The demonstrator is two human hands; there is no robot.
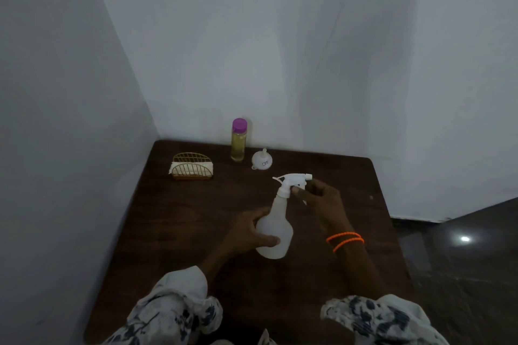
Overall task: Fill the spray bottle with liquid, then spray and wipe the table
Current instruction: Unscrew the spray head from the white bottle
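Standing upright near the middle of the dark wooden tabletop (pixel 179 232), the spray bottle (pixel 273 230) is a translucent white plastic vessel with a bulbous base tapering to a narrow neck, capped by a white trigger head (pixel 293 180) that carries a thin lever and a short nozzle. The left hand (pixel 249 232) grips the rounded base, its fingers (pixel 267 240) and thumb wrapped around the body; the right hand (pixel 319 199) holds the trigger head at the collar, fingers curled about it, an orange beaded bracelet (pixel 345 241) on the wrist. The bottle appears empty, so the step in hand is probably unscrewing the head. Risks from here: the smooth, light body may turn inside the left hand's grip instead of the collar loosening; a hard twist could tip the bottle; the dip tube, if present, may drag on the neck as the head lifts away. Behind stands a slim clear bottle (pixel 238 145) of yellowish liquid with a purple cap, and just beside it a small white funnel (pixel 262 160) rests mouth-down; pouring without seating the funnel would likely spill onto the wood. Farther left, a gold wire holder (pixel 192 166) with arched sides contains folded pale cloth or tissue. Patterned sleeves (pixel 173 305) fill the near edge.
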